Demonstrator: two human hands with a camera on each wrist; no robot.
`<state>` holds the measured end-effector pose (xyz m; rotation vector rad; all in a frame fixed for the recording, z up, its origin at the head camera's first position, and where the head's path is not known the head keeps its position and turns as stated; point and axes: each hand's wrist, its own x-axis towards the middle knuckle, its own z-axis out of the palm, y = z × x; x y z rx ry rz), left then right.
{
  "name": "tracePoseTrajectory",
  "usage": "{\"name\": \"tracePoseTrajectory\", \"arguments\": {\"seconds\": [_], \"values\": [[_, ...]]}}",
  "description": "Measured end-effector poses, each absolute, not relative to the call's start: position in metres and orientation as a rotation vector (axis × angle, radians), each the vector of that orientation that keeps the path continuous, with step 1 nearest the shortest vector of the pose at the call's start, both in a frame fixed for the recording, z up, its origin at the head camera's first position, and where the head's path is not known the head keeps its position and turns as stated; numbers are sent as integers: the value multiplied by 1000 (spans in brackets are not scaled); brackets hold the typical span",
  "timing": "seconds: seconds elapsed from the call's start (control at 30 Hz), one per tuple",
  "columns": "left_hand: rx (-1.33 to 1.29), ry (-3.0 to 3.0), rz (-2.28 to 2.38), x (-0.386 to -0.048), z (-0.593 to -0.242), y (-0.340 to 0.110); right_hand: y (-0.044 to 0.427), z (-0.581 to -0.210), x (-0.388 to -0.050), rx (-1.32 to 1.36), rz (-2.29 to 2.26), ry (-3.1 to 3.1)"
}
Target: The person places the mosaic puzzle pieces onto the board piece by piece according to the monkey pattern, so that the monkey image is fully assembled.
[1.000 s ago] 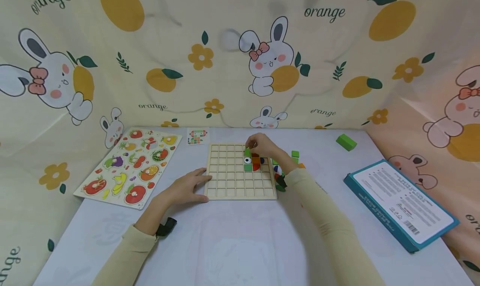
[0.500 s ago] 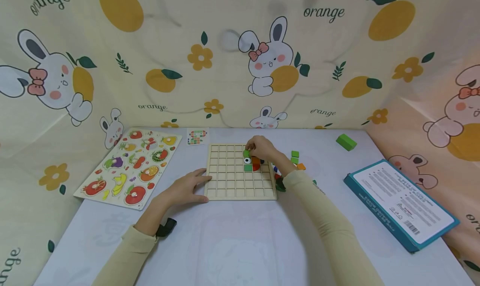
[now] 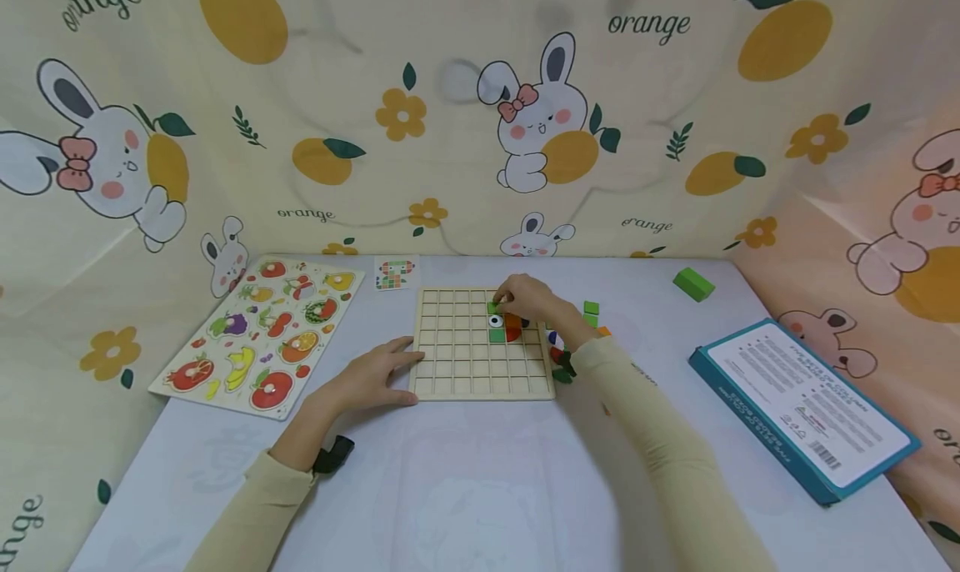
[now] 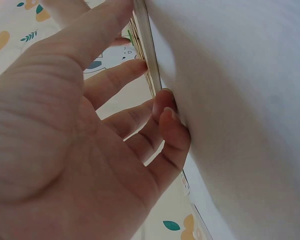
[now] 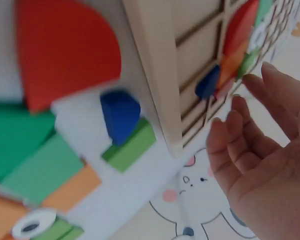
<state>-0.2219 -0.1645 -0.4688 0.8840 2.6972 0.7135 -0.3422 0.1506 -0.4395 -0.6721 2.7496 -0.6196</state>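
Note:
The wooden grid board [image 3: 452,371] lies on the table. My left hand [image 3: 375,378] rests at its left edge, fingers spread; in the left wrist view, fingertips of the left hand [image 4: 105,120] touch the board's edge [image 4: 151,55]. Over the board's upper right part, my right hand [image 3: 528,298] has its fingertips on a green square [image 3: 492,308]. In the right wrist view, the right hand's [image 5: 270,150] index fingertip is at the green square [image 5: 247,64], the thumb slightly apart. Below that square are an eye piece [image 3: 496,321] and another green piece [image 3: 497,336]; red-orange pieces [image 3: 513,329] sit beside them.
Loose coloured pieces [image 3: 591,308] lie right of the board, partly behind the right forearm. A fruit puzzle board [image 3: 258,330] is at left, a small pattern card [image 3: 395,273] behind, a green block [image 3: 693,284] back right, a blue-edged box [image 3: 806,405] at right.
The green square has gone down to the board above the eye piece, and my right hand has lowered slightly with it. My left hand has stayed in place.

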Motion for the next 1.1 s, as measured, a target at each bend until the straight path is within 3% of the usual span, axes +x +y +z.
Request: {"name": "tracePoseTrajectory", "arguments": {"seconds": [0.23, 0.47, 0.8, 1.1], "values": [[875, 2691, 717, -222, -469, -163, 183, -418, -330, -734, -769, 2731], [857, 2690, 695, -222, -469, -163, 230, -401, -289, -716, -649, 2550], [845, 2683, 691, -221, -468, -163, 305, -426, -231, -569, -741, 2673], [825, 2681, 691, -220, -465, -164, 316, -447, -202, -388, -900, 2801]]}}
